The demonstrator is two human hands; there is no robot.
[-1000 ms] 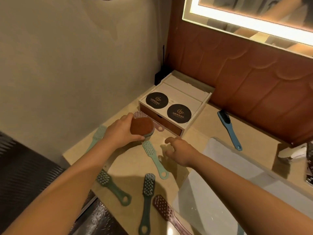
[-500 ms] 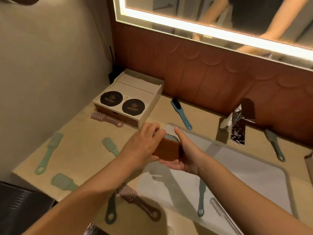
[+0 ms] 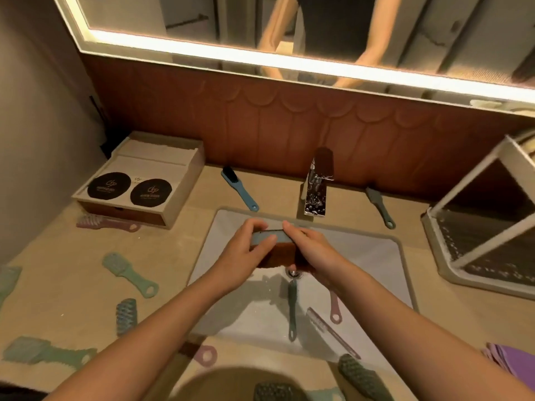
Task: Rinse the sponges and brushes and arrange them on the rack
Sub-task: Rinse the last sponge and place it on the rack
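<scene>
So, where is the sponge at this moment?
In the head view the sponge is in the centre, held between the left hand and right hand over the sink, just in front of the faucet and above the drain.

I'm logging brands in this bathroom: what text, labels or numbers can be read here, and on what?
Left black disc on the wooden box: gold logo and text line, too blurred to read.
Right black disc: same, unreadable.
Small mark between them: unreadable.
No other text shows.
</scene>
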